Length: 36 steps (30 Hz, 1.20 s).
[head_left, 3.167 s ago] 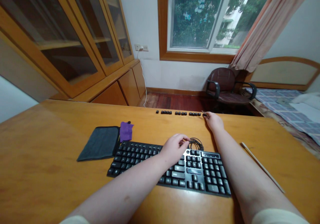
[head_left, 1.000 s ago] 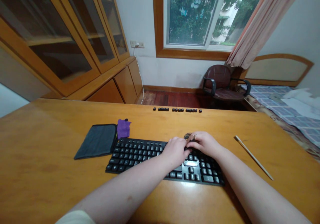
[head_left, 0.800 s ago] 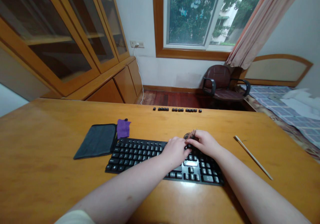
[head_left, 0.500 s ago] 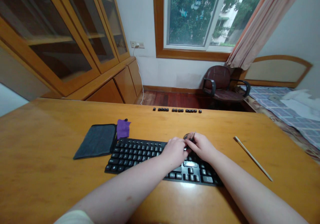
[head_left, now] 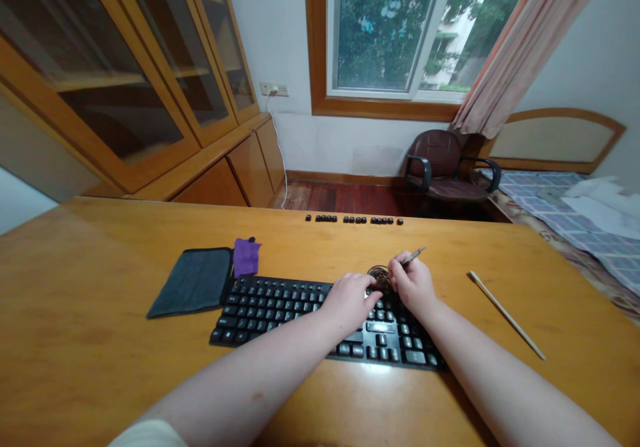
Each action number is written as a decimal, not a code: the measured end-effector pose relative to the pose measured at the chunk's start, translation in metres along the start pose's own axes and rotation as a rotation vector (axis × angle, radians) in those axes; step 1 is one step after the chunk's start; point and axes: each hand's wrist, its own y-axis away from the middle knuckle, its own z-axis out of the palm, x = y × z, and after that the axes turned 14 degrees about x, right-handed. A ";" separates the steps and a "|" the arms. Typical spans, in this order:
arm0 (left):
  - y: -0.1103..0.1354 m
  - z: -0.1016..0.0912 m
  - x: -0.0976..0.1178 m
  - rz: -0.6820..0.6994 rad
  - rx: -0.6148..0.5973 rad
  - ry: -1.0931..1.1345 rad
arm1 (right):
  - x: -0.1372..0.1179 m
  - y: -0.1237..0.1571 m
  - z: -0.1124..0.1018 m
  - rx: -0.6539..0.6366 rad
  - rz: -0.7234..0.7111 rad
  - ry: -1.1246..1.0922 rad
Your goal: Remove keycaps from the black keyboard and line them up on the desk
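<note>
A black keyboard (head_left: 280,307) lies on the wooden desk (head_left: 90,287). My left hand (head_left: 347,304) rests on its upper right part, fingers curled down on the keys. My right hand (head_left: 414,286) is closed on a thin pointed tool (head_left: 413,256) whose free end sticks up to the right, with the hand at the keyboard's top edge beside a coiled dark cable (head_left: 379,275). A row of loose black keycaps (head_left: 354,219) lies along the desk's far edge.
A dark grey cloth pouch (head_left: 193,282) and a purple cloth (head_left: 247,256) lie left of the keyboard. A thin wooden stick (head_left: 505,314) lies at the right. Beyond the desk are wooden cabinets (head_left: 150,87), a brown office chair (head_left: 447,167) and a bed (head_left: 575,220).
My right hand came back from the far keycap row to the keyboard's top edge. In the last half second it tilted, so the tool's free end now points up and right.
</note>
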 end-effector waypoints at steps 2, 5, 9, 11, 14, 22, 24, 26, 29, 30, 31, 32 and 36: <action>0.000 0.001 -0.001 -0.029 0.014 0.028 | 0.001 0.001 0.001 0.005 0.050 -0.071; 0.000 -0.001 -0.001 -0.065 0.039 0.091 | -0.002 0.003 0.002 -0.042 0.126 -0.176; 0.000 -0.004 0.001 -0.094 0.074 0.168 | -0.004 0.005 0.003 -0.132 0.175 -0.258; 0.000 -0.005 0.002 -0.100 0.095 0.186 | -0.002 0.005 0.003 -0.158 0.173 -0.287; -0.001 -0.005 0.003 -0.089 0.131 0.185 | 0.001 0.004 0.003 -0.153 0.133 -0.275; 0.000 -0.004 0.001 -0.070 0.163 0.172 | -0.007 0.000 0.002 -0.173 0.095 -0.174; 0.001 -0.004 0.001 -0.066 0.152 0.177 | -0.008 -0.001 0.002 -0.182 0.114 -0.171; 0.001 -0.004 0.001 -0.055 0.137 0.185 | -0.007 -0.001 0.002 -0.198 0.139 -0.184; 0.000 -0.004 0.001 -0.046 0.114 0.207 | -0.004 -0.001 0.002 -0.228 0.154 -0.203; 0.000 -0.005 0.002 -0.045 0.109 0.217 | -0.004 -0.001 0.001 -0.242 0.150 -0.204; 0.000 -0.005 0.002 -0.045 0.105 0.226 | -0.004 -0.001 0.000 -0.253 0.140 -0.203; 0.000 -0.006 0.002 -0.046 0.102 0.235 | -0.004 -0.001 0.000 -0.263 0.127 -0.203; 0.000 -0.007 0.004 -0.054 0.088 0.261 | -0.007 -0.002 -0.003 -0.291 0.079 -0.191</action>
